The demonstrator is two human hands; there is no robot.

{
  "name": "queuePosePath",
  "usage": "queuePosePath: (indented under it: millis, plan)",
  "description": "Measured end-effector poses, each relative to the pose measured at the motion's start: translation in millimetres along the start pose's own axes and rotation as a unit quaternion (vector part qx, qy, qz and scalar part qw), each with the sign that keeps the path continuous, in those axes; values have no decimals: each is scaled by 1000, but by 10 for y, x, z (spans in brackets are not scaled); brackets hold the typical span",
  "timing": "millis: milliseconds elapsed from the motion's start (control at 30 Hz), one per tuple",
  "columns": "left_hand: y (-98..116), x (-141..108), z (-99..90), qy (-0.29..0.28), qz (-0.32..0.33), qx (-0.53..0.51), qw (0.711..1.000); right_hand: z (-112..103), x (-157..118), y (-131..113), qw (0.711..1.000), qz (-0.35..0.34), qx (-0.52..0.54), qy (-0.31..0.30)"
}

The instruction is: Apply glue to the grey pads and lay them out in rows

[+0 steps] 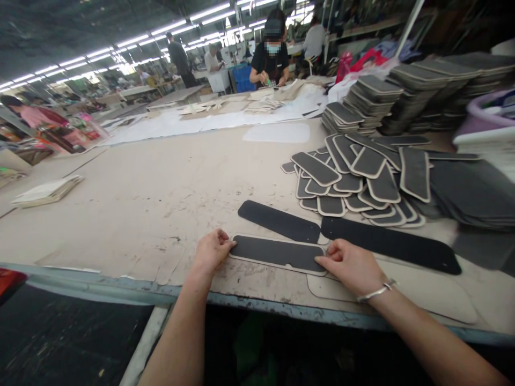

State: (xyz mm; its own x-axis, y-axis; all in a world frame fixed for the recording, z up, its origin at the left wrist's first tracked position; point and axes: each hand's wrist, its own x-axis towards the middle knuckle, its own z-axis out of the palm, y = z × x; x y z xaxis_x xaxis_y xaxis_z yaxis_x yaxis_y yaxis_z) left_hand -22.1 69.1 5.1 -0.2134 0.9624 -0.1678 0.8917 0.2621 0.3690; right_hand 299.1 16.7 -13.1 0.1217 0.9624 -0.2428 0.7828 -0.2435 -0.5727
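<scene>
Head view: the left hand point(213, 251) pinches the left end of a dark grey panel point(277, 254) between thumb and fingertips, and the right hand point(354, 264) grips its right end the same way. The panel has a pale border all round and a small pale notch on its near edge; it lies level at the near edge of the table point(161, 187), though whether it is slightly lifted cannot be told. A bracelet point(378, 292) circles the right wrist.

Just beyond the panel is a black strip point(279, 221), its right end meeting a longer black strip point(390, 241) behind the right hand. Under the right forearm is a beige board point(434, 300) with rounded corners.

Farther out on the right, pale-edged pieces lie in a loose pile point(364, 185), with neater stacks point(374, 99) behind and a purple basin point(480, 110) beside them. A white sheet point(277, 132) rests mid-table, and pale sheets point(47, 191) are stacked far left. Across the table, a masked co-worker point(273, 59) handles something too small to make out.
</scene>
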Motion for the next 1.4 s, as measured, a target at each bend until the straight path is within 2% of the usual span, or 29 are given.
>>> queuePosePath:
  millis: [133,367,500,800,1400]
  plan:
    - [-88,23,48,6,10,-43,999,3,16,17,1000,2,-7,-11]
    - [-154,7,54,-29,7,-125,992,70,116,161,1000,-10,-14,-17]
    - [-102,-11,28,-34,-13,-109,993,68,111,161,1000,-3,-11,-27]
    - [-100,29,68,-23,-13,-82,996,54,85,138,999,-1,-22,-39]
    - [-95,56,36,-34,-2,-74,997,43,13,46,998,-61,-16,18]
